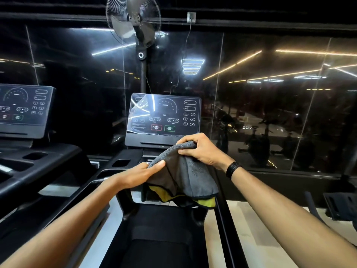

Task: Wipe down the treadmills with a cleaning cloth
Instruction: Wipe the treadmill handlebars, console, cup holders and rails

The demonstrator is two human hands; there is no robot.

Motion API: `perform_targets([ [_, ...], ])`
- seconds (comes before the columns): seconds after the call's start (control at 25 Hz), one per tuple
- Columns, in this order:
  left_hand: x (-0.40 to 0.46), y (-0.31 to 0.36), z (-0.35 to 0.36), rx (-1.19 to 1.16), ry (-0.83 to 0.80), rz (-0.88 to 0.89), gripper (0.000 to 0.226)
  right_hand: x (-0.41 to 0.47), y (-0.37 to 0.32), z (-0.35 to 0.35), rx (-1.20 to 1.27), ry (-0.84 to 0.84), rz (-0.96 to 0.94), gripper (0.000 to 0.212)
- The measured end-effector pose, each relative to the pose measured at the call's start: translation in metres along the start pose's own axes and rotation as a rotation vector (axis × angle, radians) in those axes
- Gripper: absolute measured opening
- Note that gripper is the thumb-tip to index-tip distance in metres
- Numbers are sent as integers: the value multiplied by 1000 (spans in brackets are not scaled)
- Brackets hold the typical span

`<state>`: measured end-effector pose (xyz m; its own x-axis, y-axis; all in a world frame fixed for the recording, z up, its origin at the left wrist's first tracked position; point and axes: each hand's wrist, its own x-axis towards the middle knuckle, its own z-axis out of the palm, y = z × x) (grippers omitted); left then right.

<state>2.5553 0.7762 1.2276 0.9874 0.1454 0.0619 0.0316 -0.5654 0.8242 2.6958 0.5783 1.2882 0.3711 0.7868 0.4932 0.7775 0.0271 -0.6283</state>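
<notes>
Pedestal fan [133, 22] (blades still), glass wall [270, 93]

Grey cleaning cloth [185, 171] with black trim and a yellow underside; black treadmill console [164, 117] bearing one red and one green button; black wristband [232, 169].

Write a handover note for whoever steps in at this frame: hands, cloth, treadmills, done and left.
Right hand grips the top of the cloth; left hand pinches its left edge.
The cloth hangs in the air in front of the near treadmill's console, touching nothing else.
A second treadmill stands to the left.
No wiping contact shows now; what is already clean cannot be told.
Left: wipe both treadmills.
</notes>
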Motion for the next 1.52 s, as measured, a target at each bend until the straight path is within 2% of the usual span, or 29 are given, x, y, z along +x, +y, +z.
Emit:
perform_targets([
  [0.16,-7,-3,-2,85,-47,-10,41,2,6,-3,-132,-121,-4,15],
  [0.28,0,-17,-12,382,83,-23,43,-4,20,-1,-435,-272,48,15],
  [0.4,2,-23,-12,648,59,-36,46,-19,34,17,-540,-373,166,15],
  [0.6,-1,-37,0,777,71,38,50,-29,46,41,-696,-493,315,35],
  [0.76,-2,-48,-2,686,190,90,49,-31,43,49,-611,-534,310,32],
  [0.88,-6,-49,-3,690,216,73,53,-29,41,48,-502,-590,372,32],
  [1.0,-7,-53,-2,707,162,26,50,-27,40,50,-560,-503,339,37],
  [1.08,-9,-54,0,747,133,-45,49,-25,38,51,-550,-569,367,30],
  [1.16,-9,-58,0,677,101,-153,48,-24,38,53,-532,-576,392,26],
  [1.28,-11,-61,0,606,56,-230,28,-23,38,59,-560,-572,358,26],
  [1.52,-14,-72,-8,569,131,-148,47,-18,41,73,-524,-631,322,29],
])
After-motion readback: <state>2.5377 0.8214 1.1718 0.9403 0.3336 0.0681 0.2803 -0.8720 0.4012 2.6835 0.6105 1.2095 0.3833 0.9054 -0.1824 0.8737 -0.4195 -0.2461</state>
